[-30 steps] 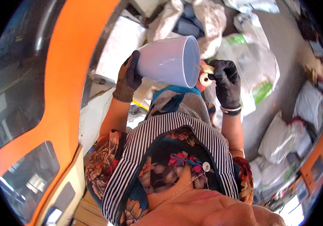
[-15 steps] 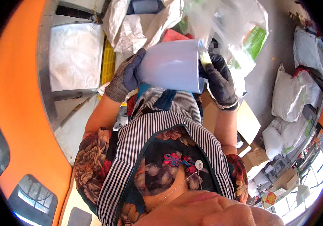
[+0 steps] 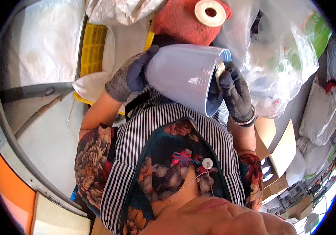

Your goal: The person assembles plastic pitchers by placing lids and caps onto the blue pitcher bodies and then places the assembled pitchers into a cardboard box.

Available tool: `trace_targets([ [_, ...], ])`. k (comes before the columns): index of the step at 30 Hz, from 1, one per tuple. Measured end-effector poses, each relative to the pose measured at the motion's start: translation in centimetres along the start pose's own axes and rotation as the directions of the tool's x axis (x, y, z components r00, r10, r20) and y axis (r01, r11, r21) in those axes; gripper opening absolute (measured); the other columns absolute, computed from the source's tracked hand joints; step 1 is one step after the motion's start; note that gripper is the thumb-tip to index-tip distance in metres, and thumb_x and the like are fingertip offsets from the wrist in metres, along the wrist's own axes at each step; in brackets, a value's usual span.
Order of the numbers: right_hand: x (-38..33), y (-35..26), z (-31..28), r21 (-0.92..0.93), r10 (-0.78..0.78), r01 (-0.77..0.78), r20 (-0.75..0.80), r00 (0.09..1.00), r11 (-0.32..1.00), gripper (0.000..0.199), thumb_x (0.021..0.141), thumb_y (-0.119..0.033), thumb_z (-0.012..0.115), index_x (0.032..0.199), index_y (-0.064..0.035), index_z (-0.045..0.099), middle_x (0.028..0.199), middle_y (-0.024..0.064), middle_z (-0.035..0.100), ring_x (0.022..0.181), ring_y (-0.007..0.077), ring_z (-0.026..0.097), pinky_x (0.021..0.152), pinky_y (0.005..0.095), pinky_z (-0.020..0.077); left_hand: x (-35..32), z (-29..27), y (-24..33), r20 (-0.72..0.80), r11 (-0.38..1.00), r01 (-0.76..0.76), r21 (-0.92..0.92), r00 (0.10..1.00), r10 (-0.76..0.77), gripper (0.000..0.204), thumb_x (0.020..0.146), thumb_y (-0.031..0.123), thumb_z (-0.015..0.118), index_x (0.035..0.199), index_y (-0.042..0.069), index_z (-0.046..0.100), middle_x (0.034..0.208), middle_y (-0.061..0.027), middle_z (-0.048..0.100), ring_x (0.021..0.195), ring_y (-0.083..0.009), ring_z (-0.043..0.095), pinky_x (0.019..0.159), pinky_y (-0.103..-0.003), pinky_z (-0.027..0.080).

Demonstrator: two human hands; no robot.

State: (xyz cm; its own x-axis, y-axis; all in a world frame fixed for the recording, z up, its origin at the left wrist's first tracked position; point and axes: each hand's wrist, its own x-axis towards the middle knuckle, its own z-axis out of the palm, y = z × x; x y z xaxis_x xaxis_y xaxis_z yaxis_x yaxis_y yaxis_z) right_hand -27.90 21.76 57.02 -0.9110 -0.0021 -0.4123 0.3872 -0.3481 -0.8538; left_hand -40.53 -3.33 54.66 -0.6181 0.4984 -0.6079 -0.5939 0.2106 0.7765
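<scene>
Head view is showing the pale blue plastic bucket (image 3: 183, 76) lying tilted on its side before the striped apron (image 3: 168, 129), below the red cloth bundle (image 3: 187, 19). Left hand (image 3: 134, 74) is clenching its base for support, while right hand (image 3: 234, 94) is pinching a small metal blade (image 3: 218, 70) against the rim.

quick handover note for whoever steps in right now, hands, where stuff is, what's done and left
Left hand: gloved, gripping the base end of the pale blue plastic pot.
Right hand: gloved, at the pot's rim, pinching a small strip-like piece against it.
Pot is held up at chest height, tilted on its side, mouth to the right.
Behind: yellow crate, clear plastic bags.
Done: pot in both hands.
Left: the strip is not yet off the rim.
</scene>
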Motion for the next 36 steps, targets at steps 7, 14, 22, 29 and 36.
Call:
trace_targets([
  [7,-1.4,3.2,2.0,0.147,0.014,-0.012,-0.015,1.0,0.989,0.032,0.1,-0.034,0.049,0.108,-0.0032,0.053,0.072,-0.0016,0.053,0.054,0.005,0.045,0.047,0.0198,0.0337,-0.3,-2.9,-4.4,0.384,0.432,-0.507,0.746,0.857,0.343,0.06,0.085,0.012,0.065,0.139,0.003,0.04,0.127,-0.0157,0.056,0.114,-0.0277,0.057,0.1,-0.035,0.045],
  [14,-3.3,6.2,3.2,0.176,0.029,-0.006,-0.13,0.991,0.984,0.036,0.099,-0.034,0.05,0.117,-0.0031,0.051,0.069,-0.0029,0.052,0.049,0.0042,0.04,0.043,0.0199,0.0281,-0.1,-3.2,-8.4,0.426,0.411,-0.511,0.755,0.858,0.285,0.079,0.075,0.023,0.073,0.141,0.002,0.036,0.135,-0.0221,0.05,0.123,-0.0346,0.052,0.104,-0.039,0.041],
  [22,-5.9,8.7,1.1,-0.097,-0.197,0.201,0.055,0.979,0.975,0.044,0.096,-0.037,0.054,0.116,0.0018,0.053,0.083,0.0031,0.059,0.066,0.0103,0.053,0.06,0.0253,0.0429,0.1,-3.1,-10.9,0.491,0.409,-0.556,0.724,0.831,0.262,0.081,0.075,0.024,0.074,0.143,0.001,0.035,0.137,-0.0206,0.049,0.127,-0.0341,0.048,0.11,-0.039,0.035],
  [29,-5.9,9.9,-0.5,-0.226,-0.394,0.45,0.253,0.884,0.864,0.043,0.096,-0.031,0.053,0.122,0.0028,0.051,0.089,0.0096,0.063,0.074,0.0173,0.059,0.068,0.0299,0.0463,2.8,-4.5,-15.7,0.594,0.211,-0.662,0.719,0.744,0.306,0.086,0.072,0.024,0.076,0.143,0.003,0.034,0.139,-0.0205,0.046,0.13,-0.0332,0.045,0.11,-0.039,0.035],
  [36,-5.4,8.8,2.5,-0.134,-0.182,0.159,-0.177,0.967,0.978,0.027,0.099,-0.026,0.049,0.108,-0.0012,0.057,0.067,-0.0016,0.056,0.051,0.0073,0.045,0.048,0.0228,0.0329,0.2,-3.1,-12.0,0.521,0.301,-0.615,0.729,0.783,0.341,0.087,0.07,0.024,0.078,0.143,0.003,0.035,0.137,-0.0198,0.049,0.128,-0.0344,0.047,0.109,-0.039,0.035],
])
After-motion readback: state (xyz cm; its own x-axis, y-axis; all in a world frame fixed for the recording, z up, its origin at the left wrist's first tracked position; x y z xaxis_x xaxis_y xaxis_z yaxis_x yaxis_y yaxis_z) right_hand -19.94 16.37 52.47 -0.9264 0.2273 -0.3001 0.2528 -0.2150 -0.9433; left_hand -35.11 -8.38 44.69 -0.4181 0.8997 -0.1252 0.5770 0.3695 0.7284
